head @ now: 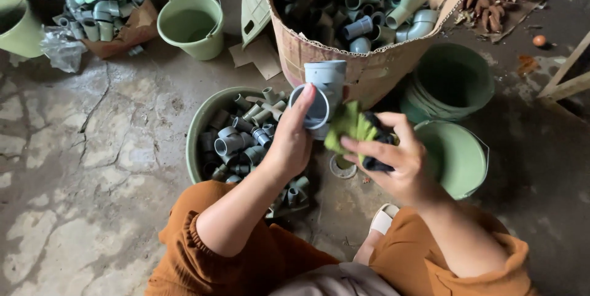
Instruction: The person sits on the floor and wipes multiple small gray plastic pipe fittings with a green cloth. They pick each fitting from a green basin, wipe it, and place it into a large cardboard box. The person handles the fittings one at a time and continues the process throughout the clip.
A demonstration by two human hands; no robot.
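Left hand point(290, 142) fingers grip grey pipe fitting point(324, 90); right hand point(393, 158) fingers pinch green cloth point(349, 127). Centre basin point(206, 118) and upper cardboard box point(369, 66) hold fittings; green bucket point(192, 24) upper left.

Two hands are seen: the left hand point(289, 142) and the right hand point(393, 158). One grey pipe fitting point(324, 90) is held up, and one green-and-black cloth point(356, 130) is counted. Five green buckets are counted: one at the left edge point(15, 23), one with a wire handle point(192, 24), one filled with fittings point(200, 127), one stack point(452, 81) and one on its side point(455, 155). Two cardboard boxes of fittings are seen: a large one point(369, 66) and a small one point(132, 29). The loose fittings are too many to count.
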